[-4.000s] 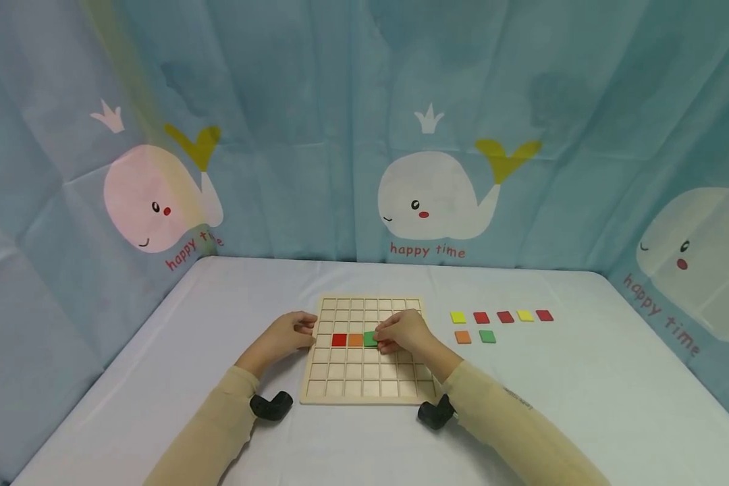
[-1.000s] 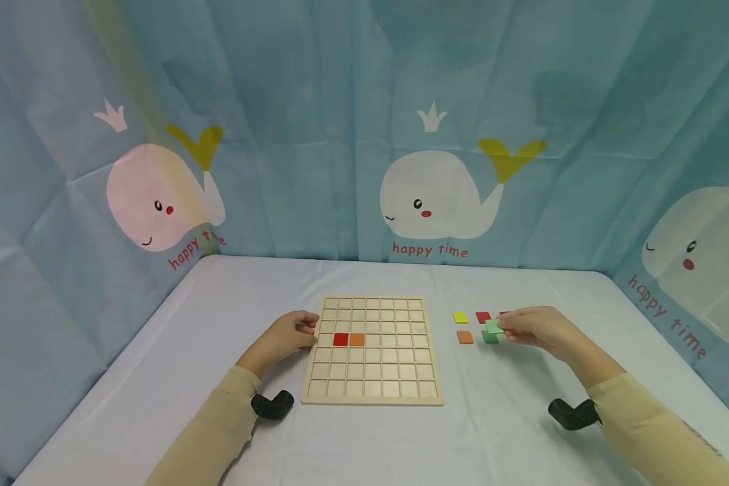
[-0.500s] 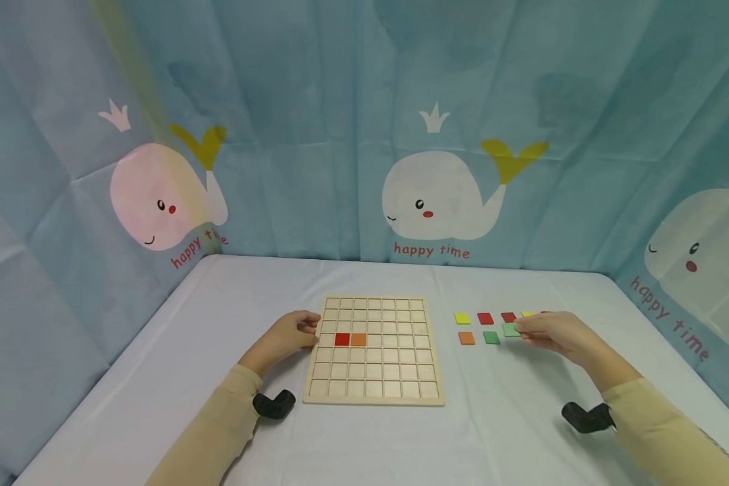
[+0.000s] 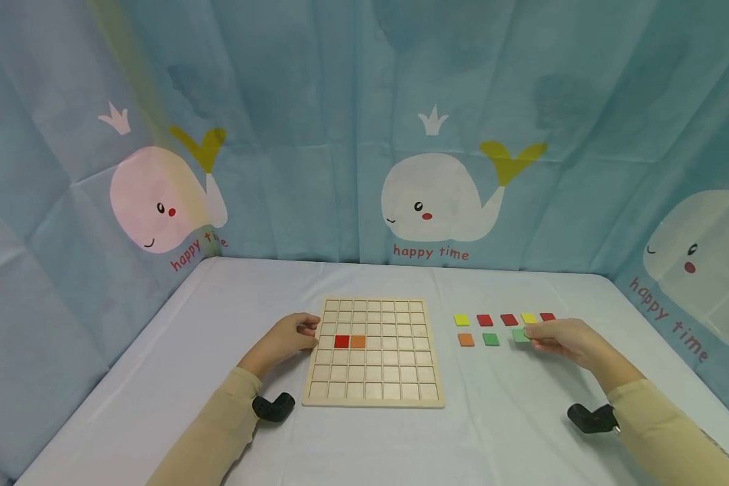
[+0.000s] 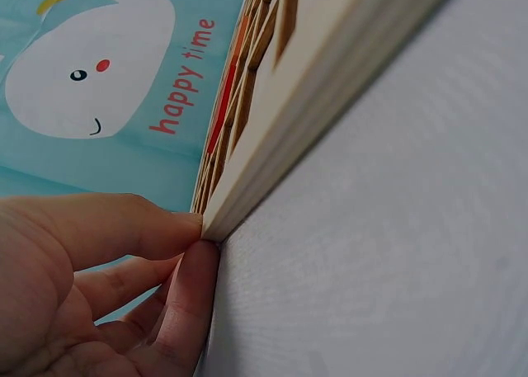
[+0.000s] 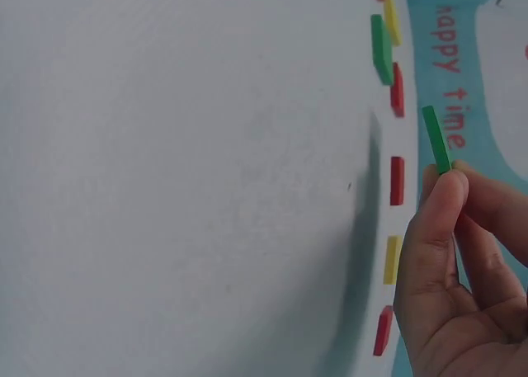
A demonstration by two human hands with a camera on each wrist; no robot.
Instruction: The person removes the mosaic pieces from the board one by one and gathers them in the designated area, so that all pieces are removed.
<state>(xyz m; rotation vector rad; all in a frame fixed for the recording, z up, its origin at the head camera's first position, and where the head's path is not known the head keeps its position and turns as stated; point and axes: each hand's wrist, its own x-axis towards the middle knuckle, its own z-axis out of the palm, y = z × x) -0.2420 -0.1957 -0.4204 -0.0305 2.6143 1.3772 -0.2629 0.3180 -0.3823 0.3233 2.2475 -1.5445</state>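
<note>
My left hand (image 4: 284, 341) is at the left edge of a wooden grid board (image 4: 373, 373). In the left wrist view its thumb and a finger pinch the board's rim (image 5: 272, 146). A red tile (image 4: 341, 341) and an orange tile (image 4: 358, 341) sit side by side in one row of the board. To the right, my right hand (image 4: 565, 339) pinches a green tile (image 4: 518, 335) by its edge. The right wrist view has this green tile (image 6: 436, 140) raised off the table between thumb and fingers.
Right of the board lie a yellow tile (image 4: 461, 320), several red and yellow tiles in a back row, and an orange tile (image 4: 466, 340) and another green tile (image 4: 491, 339) in front. A white cloth covers the table (image 4: 364, 445); a whale-print curtain (image 4: 291, 202) hangs behind.
The green tile has left the board beside the orange tile; my right hand has carried it right, past the other green tile, and lowered slightly. My left hand has stayed at the board.
</note>
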